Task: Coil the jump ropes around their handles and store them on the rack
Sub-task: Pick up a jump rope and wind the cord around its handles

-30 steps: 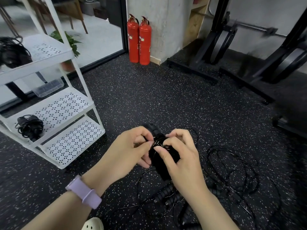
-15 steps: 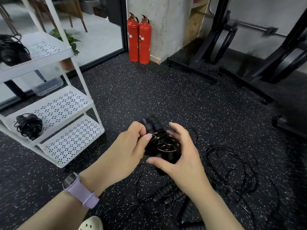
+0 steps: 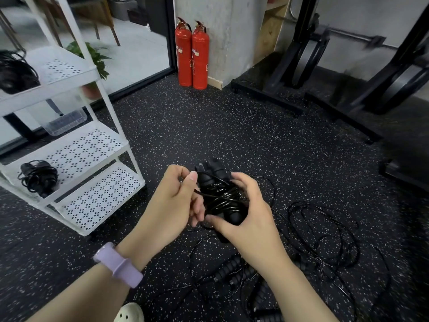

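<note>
Now both hands meet over the speckled rubber floor point(image 3: 232, 126), a little below the middle of the view. The right hand point(image 3: 250, 219) is curled around a pair of black jump rope handles point(image 3: 229, 214); its thumb lies across their lower end and its fingers wrap the far side. The thin black cord point(image 3: 220, 196) is already wound many times around these handles and makes a shiny bundle. The left hand point(image 3: 176, 201) pinches a loop of this cord between thumb and forefinger, at 9 o'clock from the bundle and touching it. A lilac watch band point(image 3: 118, 266) sits on the left wrist.

At 5 o'clock from the hands, more jump ropes point(image 3: 325, 235) lie loose on the floor, with cords in tangled loops and ribbed black handles point(image 3: 227, 268) near the right forearm. How many ropes are in the tangle, one cannot tell.

At 9 o'clock stands a white rack point(image 3: 120, 145) with perforated shelves. On its middle shelf, at the left end, rests one coiled jump rope point(image 3: 38, 177). On the top shelf another dark bundle of cord point(image 3: 14, 75) lies at the frame edge.

At 12 o'clock, well apart from the hands, two red fire extinguishers point(image 3: 192, 54) stand side by side against a concrete pillar point(image 3: 222, 31). At 2 o'clock are black metal frames of gym equipment point(image 3: 348, 66). A pale clog shoe point(image 3: 128, 313) shows at the bottom edge, at 7 o'clock.
</note>
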Demonstrator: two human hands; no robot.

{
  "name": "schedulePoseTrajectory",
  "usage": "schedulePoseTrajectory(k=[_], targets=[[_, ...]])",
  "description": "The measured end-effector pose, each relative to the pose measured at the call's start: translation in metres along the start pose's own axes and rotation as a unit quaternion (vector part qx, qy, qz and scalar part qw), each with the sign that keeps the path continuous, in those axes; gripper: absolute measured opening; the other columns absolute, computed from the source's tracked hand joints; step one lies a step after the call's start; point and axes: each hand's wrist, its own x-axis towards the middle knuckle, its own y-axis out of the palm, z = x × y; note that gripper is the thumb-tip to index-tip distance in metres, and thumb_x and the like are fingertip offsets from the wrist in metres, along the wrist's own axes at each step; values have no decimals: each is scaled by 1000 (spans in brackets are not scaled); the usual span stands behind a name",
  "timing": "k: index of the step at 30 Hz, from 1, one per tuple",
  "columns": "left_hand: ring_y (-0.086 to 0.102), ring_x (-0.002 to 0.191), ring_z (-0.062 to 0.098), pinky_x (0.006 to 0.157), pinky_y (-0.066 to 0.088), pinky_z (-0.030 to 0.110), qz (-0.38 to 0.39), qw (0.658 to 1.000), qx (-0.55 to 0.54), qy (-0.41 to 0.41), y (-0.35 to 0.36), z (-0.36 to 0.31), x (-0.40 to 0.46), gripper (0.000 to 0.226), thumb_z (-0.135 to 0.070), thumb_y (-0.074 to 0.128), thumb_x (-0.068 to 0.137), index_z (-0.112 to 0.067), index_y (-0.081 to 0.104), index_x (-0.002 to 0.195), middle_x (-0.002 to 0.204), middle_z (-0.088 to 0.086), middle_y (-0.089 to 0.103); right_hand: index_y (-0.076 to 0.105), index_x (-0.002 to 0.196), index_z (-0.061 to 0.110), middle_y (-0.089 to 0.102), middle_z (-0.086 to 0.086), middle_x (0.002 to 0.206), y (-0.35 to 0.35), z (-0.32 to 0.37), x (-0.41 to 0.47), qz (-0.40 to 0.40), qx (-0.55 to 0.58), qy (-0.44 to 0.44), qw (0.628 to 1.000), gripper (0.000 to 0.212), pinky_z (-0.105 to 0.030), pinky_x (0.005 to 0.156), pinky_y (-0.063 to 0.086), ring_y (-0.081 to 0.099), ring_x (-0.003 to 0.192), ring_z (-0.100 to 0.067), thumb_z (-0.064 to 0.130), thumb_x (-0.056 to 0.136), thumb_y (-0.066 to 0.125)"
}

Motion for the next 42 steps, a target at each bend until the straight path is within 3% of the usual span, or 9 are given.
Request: schedulePoseTrajectory(k=[6,10,16,22,27,30,33,38,42], targets=[[59,59,12,57,51,29,-46,997,53,-27,-9,10,10,30,-41,45,105,-15,58,102,69,-3,64,24,141,71,50,41,124,-2,-8,-2,30,6,67,997,103,-22,97,44,52,118,11,59,59,86],[63,73,13,67,55,33,-70,991,36,-112,-9,18,15,30,-43,42,108,-21,63,109,99,2,70,25,140,72,47,42,125,-10,-8,-1,47,30,76,996,100,-9,89,35,42,114,30,61,61,85],[66,79,20,63,50,34,110,973,-40,-199,-17,15,20,53,-60,40,103,-18,70,117,102,11,78,17,143,76,46,55,119,-18,-7,-4,121,0,65,991,106,-6,86,33,39,114,34,55,68,90],[58,67,21,52,48,31,118,962,-92,-229,-21,13,22,46,-36,49,106,5,64,120,94,20,66,18,143,76,50,46,132,-16,-10,-3,115,-5,54,992,104,-21,100,34,47,127,12,73,62,84],[66,67,23,58,58,27,102,962,-129,-218,-30,15,18,34,-19,52,105,10,67,114,94,27,73,42,138,62,59,37,129,-17,-10,10,27,62,79,995,80,-27,98,46,59,119,5,88,67,66],[74,81,29,65,61,28,61,953,-199,-219,-36,14,19,36,-18,59,99,13,62,117,102,27,75,54,132,49,64,30,124,-19,-11,19,-55,125,98,986,65,-18,90,47,62,109,12,83,77,61],[74,102,36,71,63,31,27,933,-293,-207,-46,14,18,43,-14,65,92,15,56,122,111,27,73,61,122,40,69,19,119,-16,-13,27,-111,213,143,960,61,-34,94,56,70,104,-1,80,76,58],[75,100,35,75,63,36,-25,895,-415,-165,-58,12,11,55,-11,81,71,13,57,114,115,32,69,61,122,26,78,1,110,16,3,42,-67,330,195,921,60,-43,80,64,78,94,-27,66,78,54],[69,115,37,92,60,43,18,904,-400,-150,-73,13,5,31,5,56,96,17,54,125,122,28,69,61,131,28,76,4,120,52,25,45,21,328,140,934,54,-39,89,60,74,108,-20,57,86,59]])
